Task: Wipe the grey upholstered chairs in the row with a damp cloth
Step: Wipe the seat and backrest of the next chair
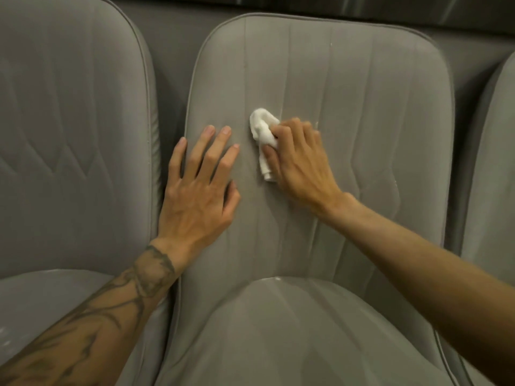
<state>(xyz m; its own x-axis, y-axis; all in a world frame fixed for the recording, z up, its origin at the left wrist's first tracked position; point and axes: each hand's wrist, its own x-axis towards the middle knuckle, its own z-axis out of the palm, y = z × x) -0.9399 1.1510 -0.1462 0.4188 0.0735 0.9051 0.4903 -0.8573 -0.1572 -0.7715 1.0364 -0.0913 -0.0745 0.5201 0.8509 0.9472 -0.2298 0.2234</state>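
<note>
Head view showed the person bent over the middle chair [362,93] of the row, with both hands on its backrest. The right hand [301,162] had its fingers curled round a small white cloth [262,129], thumb pinching the lower fold, and pressed the wad against the fabric near the centre of the backrest, just beside a vertical stitched seam. The cloth was bunched, not spread flat; this was judged to concentrate pressure on one patch at a time. Slight blur at the knuckles was consistent with a rubbing stroke. Whether the cloth was damp could not be told. The left hand [198,188] lay flat beside it, near the left piping of the same backrest, fingers straight and spread, holding nothing. Its placement was judged to brace the chair against the push of the wiping hand and to hold the upholstery taut. The two hands were close but apart. Pale flecks [277,278] sat at the crease where the backrest met the seat cushion [292,344], and a few more showed toward the right edge of the backrest; these areas were judged not yet done. The left chair [69,121] and the right chair [490,162] stood close alongside, with neither hand on them; their condition, wiped or not, could not be determined.
</note>
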